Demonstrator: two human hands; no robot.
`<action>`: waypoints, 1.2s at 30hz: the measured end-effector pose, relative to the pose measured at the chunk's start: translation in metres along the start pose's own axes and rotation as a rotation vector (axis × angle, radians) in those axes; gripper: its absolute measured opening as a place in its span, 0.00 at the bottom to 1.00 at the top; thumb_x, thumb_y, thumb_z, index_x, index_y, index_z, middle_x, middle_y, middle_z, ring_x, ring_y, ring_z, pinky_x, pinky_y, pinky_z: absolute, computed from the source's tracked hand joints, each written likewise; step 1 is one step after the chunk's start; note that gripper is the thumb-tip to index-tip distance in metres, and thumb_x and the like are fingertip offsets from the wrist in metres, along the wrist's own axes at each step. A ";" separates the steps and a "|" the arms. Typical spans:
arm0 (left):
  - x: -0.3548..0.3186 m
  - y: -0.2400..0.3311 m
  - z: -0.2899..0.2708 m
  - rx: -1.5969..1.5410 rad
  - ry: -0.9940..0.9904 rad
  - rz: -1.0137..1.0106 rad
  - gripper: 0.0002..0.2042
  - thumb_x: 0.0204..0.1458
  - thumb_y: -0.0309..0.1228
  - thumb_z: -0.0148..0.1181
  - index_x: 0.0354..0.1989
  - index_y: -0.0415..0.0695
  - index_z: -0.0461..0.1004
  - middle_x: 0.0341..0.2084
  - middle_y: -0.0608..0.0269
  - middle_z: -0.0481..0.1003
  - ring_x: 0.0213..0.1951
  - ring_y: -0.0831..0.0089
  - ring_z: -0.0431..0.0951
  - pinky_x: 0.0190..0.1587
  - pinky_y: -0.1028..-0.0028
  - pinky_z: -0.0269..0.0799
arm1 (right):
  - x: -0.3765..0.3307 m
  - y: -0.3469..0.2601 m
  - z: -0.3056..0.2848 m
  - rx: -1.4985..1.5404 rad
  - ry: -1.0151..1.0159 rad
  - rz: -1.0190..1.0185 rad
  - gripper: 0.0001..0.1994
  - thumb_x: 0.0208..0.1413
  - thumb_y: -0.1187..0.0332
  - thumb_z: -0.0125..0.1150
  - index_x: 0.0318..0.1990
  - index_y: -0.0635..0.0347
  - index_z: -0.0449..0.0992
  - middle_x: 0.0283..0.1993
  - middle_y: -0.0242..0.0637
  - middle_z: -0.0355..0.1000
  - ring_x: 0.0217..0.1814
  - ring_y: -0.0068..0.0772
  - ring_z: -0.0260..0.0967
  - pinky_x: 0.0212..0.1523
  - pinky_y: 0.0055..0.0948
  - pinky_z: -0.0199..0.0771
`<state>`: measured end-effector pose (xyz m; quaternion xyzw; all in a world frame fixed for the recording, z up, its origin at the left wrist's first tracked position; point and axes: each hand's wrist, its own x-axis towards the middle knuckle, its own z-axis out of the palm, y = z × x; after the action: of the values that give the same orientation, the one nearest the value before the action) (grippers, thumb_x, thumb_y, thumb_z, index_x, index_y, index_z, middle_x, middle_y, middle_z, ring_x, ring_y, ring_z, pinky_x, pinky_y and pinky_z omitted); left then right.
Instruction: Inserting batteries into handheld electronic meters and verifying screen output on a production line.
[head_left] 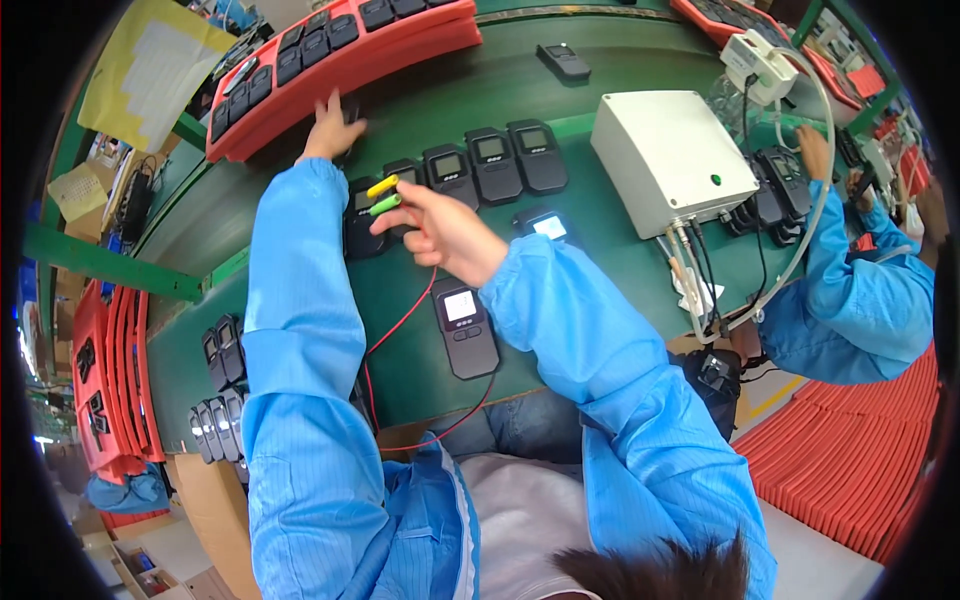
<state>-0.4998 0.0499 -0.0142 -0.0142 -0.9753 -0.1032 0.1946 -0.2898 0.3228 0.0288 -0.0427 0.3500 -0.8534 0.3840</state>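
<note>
My left hand point(330, 133) reaches past the row of devices, its fingers spread beside the red tray point(350, 78), and nothing shows in its grasp. Closer in, my right hand point(445, 232) is closed on two small test clips, one yellow point(382, 186) and one green point(385, 205). A thin red wire point(403, 322) hangs below this hand and loops towards my lap. Under my right wrist lies a black handheld device point(467, 335) with a lit screen. Several similar black devices point(492, 165) stand in a row beyond; another lit one point(543, 225) is partly hidden by my right sleeve.
A white box point(665, 160) with cables stands at the right, near a co-worker's blue sleeve point(838, 320). More devices point(222, 425) lie at the left edge of the green table point(400, 385). One device point(563, 62) rests on the far belt. Red trays point(850, 450) are stacked at lower right.
</note>
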 end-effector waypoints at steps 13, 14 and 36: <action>-0.211 0.082 -0.217 -0.108 -0.511 0.028 0.16 0.50 0.39 0.63 0.44 0.44 0.75 0.33 0.56 0.72 0.33 0.63 0.76 0.35 0.66 0.70 | 0.002 0.002 0.001 -0.112 -0.021 -0.045 0.17 0.66 0.55 0.43 0.53 0.56 0.65 0.44 0.37 0.73 0.27 0.20 0.62 0.22 0.17 0.60; -0.240 0.092 -0.231 -0.079 -0.521 -0.092 0.15 0.50 0.38 0.63 0.43 0.43 0.75 0.33 0.55 0.72 0.33 0.62 0.76 0.34 0.66 0.70 | 0.003 0.004 -0.003 -0.105 -0.027 -0.020 0.17 0.66 0.55 0.43 0.53 0.56 0.65 0.44 0.37 0.73 0.27 0.20 0.62 0.22 0.17 0.60; -0.351 0.103 -0.219 -0.871 -0.182 -0.342 0.35 0.43 0.27 0.69 0.62 0.50 0.60 0.55 0.51 0.66 0.47 0.66 0.73 0.44 0.69 0.76 | -0.007 -0.001 0.008 -0.199 -0.179 -0.023 0.22 0.65 0.57 0.46 0.61 0.60 0.65 0.30 0.27 0.63 0.24 0.14 0.52 0.18 0.14 0.48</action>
<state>-0.0863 0.1101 0.0699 0.0572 -0.8428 -0.5312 0.0646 -0.2829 0.3232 0.0362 -0.1606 0.3968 -0.8115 0.3977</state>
